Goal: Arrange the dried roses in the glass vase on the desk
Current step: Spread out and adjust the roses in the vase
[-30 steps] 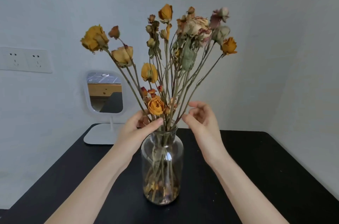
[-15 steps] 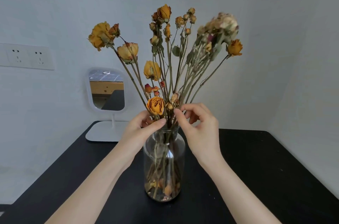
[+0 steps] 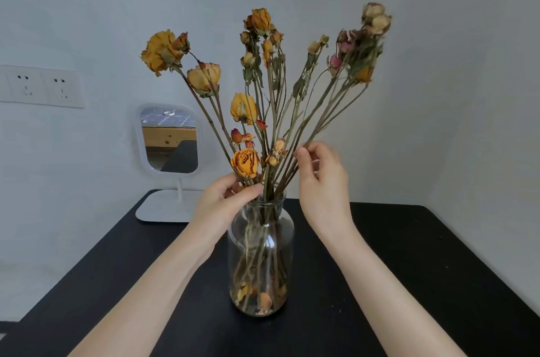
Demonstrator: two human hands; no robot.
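On the desk (image 3: 409, 254), the glass vase (image 3: 261, 254) stands near the middle, away from the edges, and its dried roses (image 3: 245, 163) now fan wider, because the right hand (image 3: 323, 181) pinches some and has pulled them right while the left hand (image 3: 225, 202) still pinches others at the vase's mouth, so the arranging seems to be going well.

Roses (image 3: 264, 111) in vase (image 3: 261, 257) on desk (image 3: 409, 269) — mirror (image 3: 169, 142) behind, left.

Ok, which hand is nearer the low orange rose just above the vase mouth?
Left. The left hand holds stems just under the orange rose; the right hand pinches other stems off to its right.
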